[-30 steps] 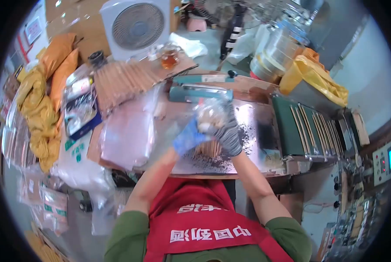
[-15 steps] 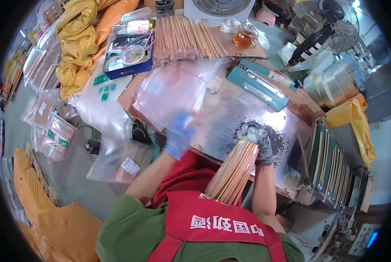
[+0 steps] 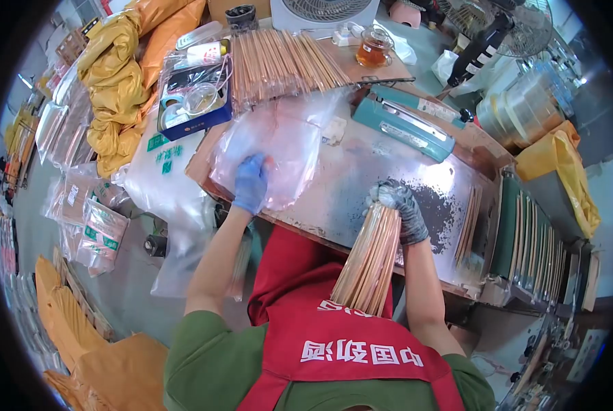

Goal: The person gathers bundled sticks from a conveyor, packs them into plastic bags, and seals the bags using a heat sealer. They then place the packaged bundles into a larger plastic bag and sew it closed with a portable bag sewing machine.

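My right hand [image 3: 409, 212], in a dark grey striped glove, is wrapped round the top end of a bundle of thin sticks in clear plastic [image 3: 371, 257]. The bundle slants down over the table's front edge toward my red apron. My left hand [image 3: 251, 183], in a blue glove, rests on a stack of clear plastic bags [image 3: 282, 151] at the left of the table. Its fingers are bent over the top bag; whether they pinch the film cannot be made out.
Wrapped sticks [image 3: 279, 65] lie behind the bags, beside a blue box [image 3: 197, 123] and a glass of tea [image 3: 375, 49]. A teal sealer [image 3: 406, 127] stands at the back. More sticks lie on a green surface [image 3: 505, 226] at the right.
The stick bundle, earlier upright between both hands, now slants toward my apron in my right hand. My left hand has moved left, away from it and onto the bags. The view has turned.
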{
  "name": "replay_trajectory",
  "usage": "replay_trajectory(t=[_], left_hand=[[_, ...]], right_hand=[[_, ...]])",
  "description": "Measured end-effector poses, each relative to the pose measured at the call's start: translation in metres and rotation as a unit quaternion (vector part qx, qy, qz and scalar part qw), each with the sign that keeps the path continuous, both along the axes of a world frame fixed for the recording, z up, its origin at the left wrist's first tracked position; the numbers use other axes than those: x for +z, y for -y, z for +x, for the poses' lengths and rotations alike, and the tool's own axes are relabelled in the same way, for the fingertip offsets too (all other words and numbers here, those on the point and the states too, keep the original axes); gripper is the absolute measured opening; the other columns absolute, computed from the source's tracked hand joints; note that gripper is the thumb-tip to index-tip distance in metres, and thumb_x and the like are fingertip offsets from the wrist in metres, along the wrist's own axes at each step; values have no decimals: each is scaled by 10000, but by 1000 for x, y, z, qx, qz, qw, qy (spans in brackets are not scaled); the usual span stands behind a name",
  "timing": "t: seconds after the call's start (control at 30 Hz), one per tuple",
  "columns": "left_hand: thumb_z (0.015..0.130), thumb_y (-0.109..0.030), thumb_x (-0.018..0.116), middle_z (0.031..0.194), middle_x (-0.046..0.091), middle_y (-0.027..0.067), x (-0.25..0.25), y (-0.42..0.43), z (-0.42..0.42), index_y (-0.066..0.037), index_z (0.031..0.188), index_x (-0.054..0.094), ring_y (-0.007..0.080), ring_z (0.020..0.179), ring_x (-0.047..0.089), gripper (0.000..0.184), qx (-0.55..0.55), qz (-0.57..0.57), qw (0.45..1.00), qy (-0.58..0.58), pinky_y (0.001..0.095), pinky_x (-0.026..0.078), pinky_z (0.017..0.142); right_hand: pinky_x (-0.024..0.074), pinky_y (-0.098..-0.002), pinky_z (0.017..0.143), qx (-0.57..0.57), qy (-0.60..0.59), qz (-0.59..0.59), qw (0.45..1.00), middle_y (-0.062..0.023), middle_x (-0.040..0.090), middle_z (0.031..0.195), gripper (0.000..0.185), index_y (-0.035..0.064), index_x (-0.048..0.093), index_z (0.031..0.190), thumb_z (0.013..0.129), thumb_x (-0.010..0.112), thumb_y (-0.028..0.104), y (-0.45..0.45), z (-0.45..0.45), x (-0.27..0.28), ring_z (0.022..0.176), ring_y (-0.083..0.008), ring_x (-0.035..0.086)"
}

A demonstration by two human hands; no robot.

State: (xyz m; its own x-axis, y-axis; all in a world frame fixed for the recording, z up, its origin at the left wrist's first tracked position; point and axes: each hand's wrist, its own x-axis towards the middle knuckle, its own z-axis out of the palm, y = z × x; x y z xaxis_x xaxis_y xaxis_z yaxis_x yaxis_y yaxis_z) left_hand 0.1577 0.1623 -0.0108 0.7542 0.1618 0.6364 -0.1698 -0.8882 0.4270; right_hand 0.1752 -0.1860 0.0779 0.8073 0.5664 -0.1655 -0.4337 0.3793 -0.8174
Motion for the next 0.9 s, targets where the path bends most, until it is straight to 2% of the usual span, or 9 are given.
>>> replay_trajectory(t=[0.03,0.1,0.4,0.47,0.53,0.67,0.77,0.8,0.9], left_hand=[[823,-163,626,795,619,81,0,4,0,-59,898,627,246,705,591,128,-3,0,1000,-2,367,475,659],[872,-209,610,781,620,36,38,31,6,-51,892,629,144,647,578,160,-142,-552,808,-152,310,468,606],[911,-251,576,867,630,40,75,116,-21,0,996,628,112,739,600,270,-172,-756,618,-133,262,522,677],[930,-226,535,1010,614,64,79,140,-39,-4,1088,585,168,889,615,277,-184,-747,627,-128,281,514,775],[946,-228,506,1096,586,82,53,151,-49,-25,1143,559,178,965,599,287,-210,-516,813,-170,283,508,813],[943,-193,502,614,459,-50,56,112,-29,-112,924,560,81,514,464,102,-146,-877,429,-160,230,433,472],[959,-200,448,578,393,-46,52,84,-34,-112,883,540,83,452,392,148,-273,-791,461,-295,219,383,431],[962,-206,434,665,467,-17,42,42,-29,-102,931,553,106,542,460,162,-147,-652,733,-126,240,428,497],[938,-173,429,787,555,29,70,14,-4,-81,994,573,139,676,541,180,11,-305,951,41,276,471,603]], right_hand=[[558,-341,655,-12,3,-4,1000,-89,625,813,434,10,579,967,691,776,280,-4,-3,1,735,-220,648],[528,-302,690,-24,46,-69,996,-58,620,831,365,27,589,985,744,741,254,-14,-3,16,735,-158,616],[449,-256,723,31,192,-196,961,7,601,865,212,41,623,946,840,661,221,-19,26,-32,801,-77,527],[453,-247,767,53,200,-231,951,-10,598,915,312,12,592,1073,854,646,227,-19,29,-36,833,-88,522],[446,-237,814,-12,141,-182,973,-35,601,950,467,-2,497,1232,846,657,205,-31,18,-30,852,-98,526],[440,-243,841,-59,213,-146,964,-59,605,983,590,7,399,1334,834,670,166,-31,25,-55,859,-113,540],[438,-249,856,13,130,-232,964,-60,608,1019,617,17,364,1355,834,669,142,-24,19,-40,883,-115,547],[441,-250,850,-4,154,-192,969,-52,609,1011,583,20,395,1336,838,667,155,-18,13,-40,884,-109,548],[448,-246,833,-10,150,-98,984,-33,609,989,516,30,458,1294,843,663,175,-6,18,-34,881,-99,551]])
